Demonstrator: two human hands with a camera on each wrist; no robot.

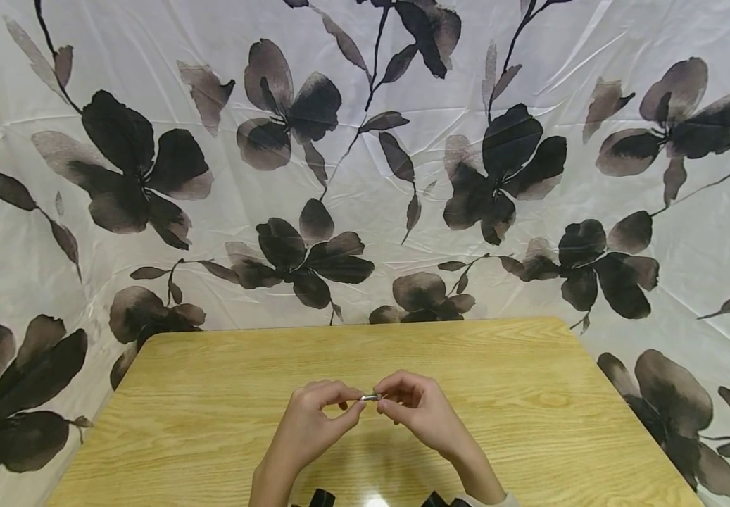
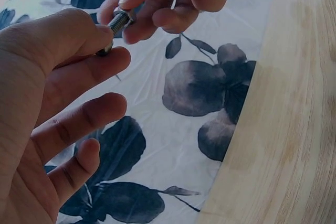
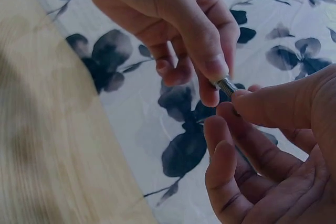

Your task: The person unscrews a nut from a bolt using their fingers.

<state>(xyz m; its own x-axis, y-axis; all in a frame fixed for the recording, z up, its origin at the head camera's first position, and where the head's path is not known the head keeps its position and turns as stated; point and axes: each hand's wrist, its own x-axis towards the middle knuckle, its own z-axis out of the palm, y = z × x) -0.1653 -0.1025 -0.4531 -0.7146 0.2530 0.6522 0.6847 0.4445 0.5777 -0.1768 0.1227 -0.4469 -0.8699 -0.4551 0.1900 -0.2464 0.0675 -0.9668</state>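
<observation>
A small silver bolt (image 1: pixel 369 398) with a threaded shank spans the gap between the two hands, above the table. My left hand (image 1: pixel 317 422) pinches its head end between thumb and index finger, the other fingers spread loosely. At the opposite end my right hand (image 1: pixel 424 415) pinches a nut (image 2: pixel 125 14) on the bolt with thumb and fingertips. Bare thread (image 2: pixel 118 23) shows between the fingertips in the left wrist view, and also in the right wrist view (image 3: pixel 227 86). Fingertips partly cover the bolt head and the nut.
Beneath the hands is a wood-grain table (image 1: pixel 225 380) with rounded far corners. A white cloth (image 1: pixel 403 211) with dark flower prints hangs behind the table and along its sides. Dark wrist bands (image 1: pixel 322 498) show at the bottom edge of the head view.
</observation>
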